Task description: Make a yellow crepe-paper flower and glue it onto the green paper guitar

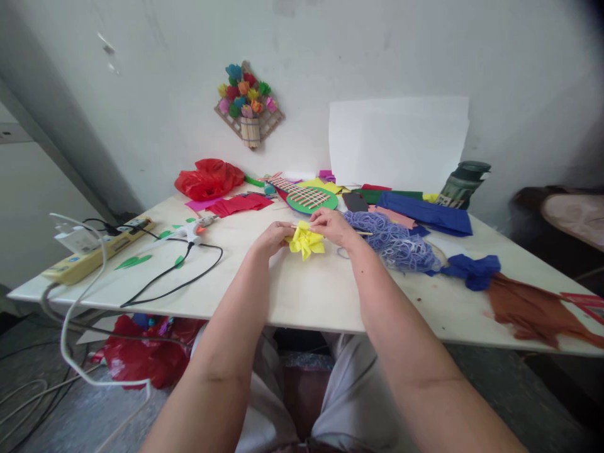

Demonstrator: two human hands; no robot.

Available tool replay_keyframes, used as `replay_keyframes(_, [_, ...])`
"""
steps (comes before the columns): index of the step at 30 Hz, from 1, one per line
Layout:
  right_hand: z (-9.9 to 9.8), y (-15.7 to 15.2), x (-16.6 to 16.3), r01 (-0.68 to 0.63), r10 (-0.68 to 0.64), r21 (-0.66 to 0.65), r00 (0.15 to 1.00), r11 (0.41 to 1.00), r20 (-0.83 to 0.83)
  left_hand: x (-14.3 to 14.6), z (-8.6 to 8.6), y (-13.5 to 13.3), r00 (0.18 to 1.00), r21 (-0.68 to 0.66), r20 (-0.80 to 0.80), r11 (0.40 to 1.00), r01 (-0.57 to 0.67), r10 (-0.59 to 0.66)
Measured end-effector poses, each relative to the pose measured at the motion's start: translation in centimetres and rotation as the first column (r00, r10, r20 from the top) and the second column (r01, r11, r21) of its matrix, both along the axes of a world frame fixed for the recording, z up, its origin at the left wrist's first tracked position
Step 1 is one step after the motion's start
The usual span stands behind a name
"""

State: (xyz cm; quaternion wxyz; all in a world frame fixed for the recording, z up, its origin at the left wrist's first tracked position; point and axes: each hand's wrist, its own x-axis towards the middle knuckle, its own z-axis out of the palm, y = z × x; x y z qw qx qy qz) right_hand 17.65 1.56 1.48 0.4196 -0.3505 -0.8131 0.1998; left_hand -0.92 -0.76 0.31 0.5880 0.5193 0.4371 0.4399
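Note:
A yellow crepe-paper flower [306, 242] with pointed petals is held just over the table's middle. My left hand [275, 236] pinches it from the left side, fingers closed at its edge. From the upper right, the bent fingers of my right hand [331, 226] grip the petals. The tip of a thin wooden stick [365, 233] shows to the right of my right wrist; whether it joins the flower is hidden. Beside my right forearm lies a tangled heap of purple yarn [394, 242]. Behind my hands is a green round-ended piece with crossed sticks [311, 199].
A glue gun [193, 229] with a looping black cord and a yellow power strip [99, 251] occupy the left. Green paper leaves [133, 262] lie nearby. Blue paper [425, 212], brown paper [533, 308] and a dark bottle [465, 184] are rightward. A red plastic bag [210, 178] sits at the back.

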Motion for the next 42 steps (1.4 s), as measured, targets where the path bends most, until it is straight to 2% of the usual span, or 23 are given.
replay_keyframes(9, [0.09,0.1,0.18,-0.007,0.006,-0.079,1.0,0.997,-0.016,0.25,0.06,-0.13,0.999,-0.009,-0.034,1.0,-0.011,0.011])
replay_keyframes(17, [0.05,0.11,0.22,-0.042,0.031,-0.118,0.995,0.992,-0.091,0.31,0.27,0.1,0.998,-0.072,0.056,0.997,0.01,-0.006])
replay_keyframes(20, [0.01,0.19,0.14,-0.031,0.02,-0.111,0.995,0.993,-0.097,0.3,0.18,0.08,0.999,-0.023,0.036,1.0,0.017,-0.016])
replay_keyframes(24, [-0.12,0.29,0.09,0.0,-0.005,-0.071,0.998,0.997,-0.07,0.33,0.16,-0.23,0.999,0.042,0.006,0.998,0.041,-0.041])
replay_keyframes(33, [-0.17,0.36,0.21,0.065,-0.062,-0.027,0.994,0.998,0.086,-0.14,-0.13,0.11,0.997,0.032,0.011,0.997,0.072,-0.072])
replay_keyframes(42, [-0.36,0.55,0.31,0.008,-0.006,-0.017,0.994,1.0,0.112,-0.24,-0.47,0.41,0.998,0.05,-0.024,0.997,0.06,-0.059])
